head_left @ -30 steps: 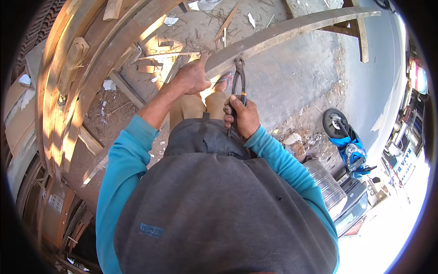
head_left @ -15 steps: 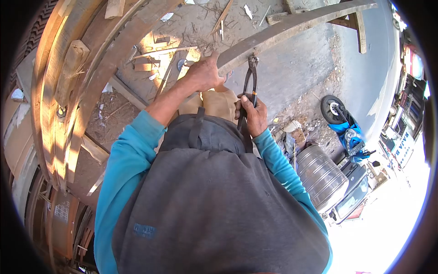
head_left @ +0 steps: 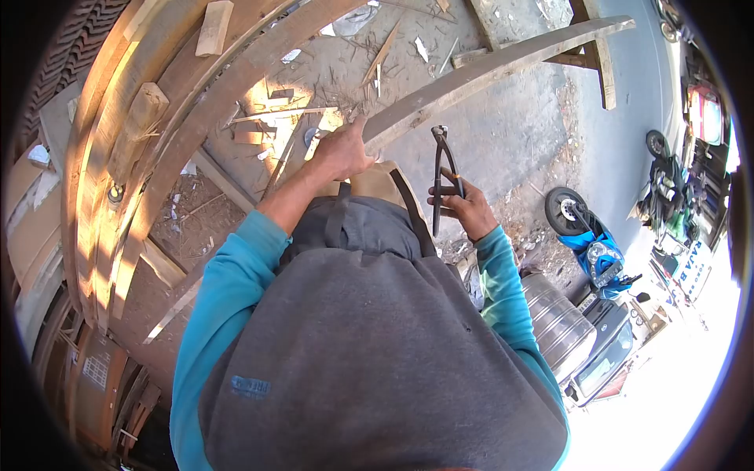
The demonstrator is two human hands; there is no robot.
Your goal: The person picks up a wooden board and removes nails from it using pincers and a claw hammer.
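Note:
My left hand (head_left: 343,151) grips the near end of a long, curved wooden beam (head_left: 471,82), its fingers wrapped round the end and partly hidden. The beam slants up to the right, its far end by a wooden support (head_left: 602,67). In my right hand (head_left: 469,209) is a pair of pincers (head_left: 439,161) with dark handles and a bit of orange on one. Their jaws point away from me, just below the beam's lower edge and apart from it. The handles are spread, with my fingers around and between them.
Curved timbers (head_left: 102,196) are stacked on the left, with a wood block (head_left: 214,28) on top. Scraps and sticks litter the dirt ground (head_left: 314,63). To the right are a blue motorcycle (head_left: 601,255), a ribbed metal drum (head_left: 554,318) and a dark vehicle (head_left: 605,345).
The pincers have come away from the beam's edge, and my right hand has moved right and nearer me. Their handles are spread wider. The beam's held end has shifted slightly left and down.

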